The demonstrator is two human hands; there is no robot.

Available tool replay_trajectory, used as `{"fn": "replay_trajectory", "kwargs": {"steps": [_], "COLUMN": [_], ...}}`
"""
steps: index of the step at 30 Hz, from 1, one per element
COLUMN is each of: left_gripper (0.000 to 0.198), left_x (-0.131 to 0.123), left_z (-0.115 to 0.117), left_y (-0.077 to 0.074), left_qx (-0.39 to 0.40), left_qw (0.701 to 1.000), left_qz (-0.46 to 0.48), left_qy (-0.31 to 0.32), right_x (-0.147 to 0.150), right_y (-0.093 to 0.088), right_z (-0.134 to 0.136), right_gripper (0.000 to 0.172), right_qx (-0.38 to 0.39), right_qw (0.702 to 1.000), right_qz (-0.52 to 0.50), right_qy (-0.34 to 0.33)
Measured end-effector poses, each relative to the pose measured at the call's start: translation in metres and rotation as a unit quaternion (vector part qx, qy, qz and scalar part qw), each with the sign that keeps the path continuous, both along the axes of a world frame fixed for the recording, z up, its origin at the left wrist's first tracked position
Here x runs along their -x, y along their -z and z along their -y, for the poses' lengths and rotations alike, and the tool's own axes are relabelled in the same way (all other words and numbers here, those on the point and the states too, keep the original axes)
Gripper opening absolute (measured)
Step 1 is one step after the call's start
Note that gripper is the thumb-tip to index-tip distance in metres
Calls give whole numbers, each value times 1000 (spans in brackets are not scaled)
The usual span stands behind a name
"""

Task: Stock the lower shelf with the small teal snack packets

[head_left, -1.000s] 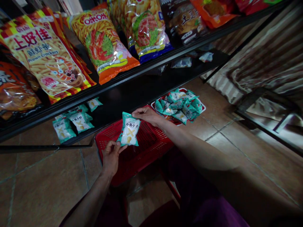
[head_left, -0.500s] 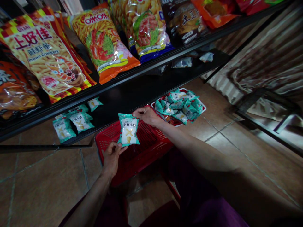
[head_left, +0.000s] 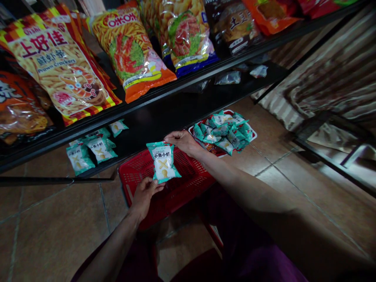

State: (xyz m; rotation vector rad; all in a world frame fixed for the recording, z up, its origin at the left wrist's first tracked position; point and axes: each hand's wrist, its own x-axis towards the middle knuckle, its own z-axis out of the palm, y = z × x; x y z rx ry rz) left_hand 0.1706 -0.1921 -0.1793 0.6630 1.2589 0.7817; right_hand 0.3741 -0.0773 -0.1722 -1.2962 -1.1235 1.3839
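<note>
A small teal and white snack packet is held upright between both hands above a red plastic basket. My left hand pinches its bottom edge. My right hand pinches its top right corner. Just right of my right hand, a red-rimmed tray holds a heap of several like teal packets. A few more teal packets lie on the low black shelf to the left.
Large crisp bags, among them a yellow and red prawn cracker bag and an orange bag, stand on the upper shelf. Brown tiled floor lies below. A striped cloth and a dark metal frame are at the right.
The packet has turned slightly, its bottom swinging right, and both hands have shifted a little with it. The view has tipped slightly.
</note>
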Motion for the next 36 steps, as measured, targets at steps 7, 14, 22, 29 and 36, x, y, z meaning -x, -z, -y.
{"fn": "replay_trajectory", "kwargs": {"steps": [7, 14, 22, 29, 36], "left_gripper": [29, 30, 30, 27, 23], "left_x": [-2, -2, -4, -2, -1], "left_z": [-3, -13, -21, -25, -27], "left_y": [1, 2, -1, -6, -11], "left_qx": [-25, -32, -50, -39, -26], "left_qw": [994, 984, 974, 974, 979], "left_qz": [67, 104, 126, 152, 143], "left_qy": [-83, -139, -179, -163, -141], "right_x": [3, 10, 17, 24, 25], "right_y": [-3, -15, -6, -3, -4], "right_z": [2, 14, 24, 23, 21], "right_gripper": [26, 32, 47, 48, 48], "right_qx": [61, 163, 218, 212, 188], "right_qw": [996, 979, 953, 951, 959], "right_qz": [-72, -102, -111, -157, -134], "right_qy": [10, -66, -181, -162, -163]}}
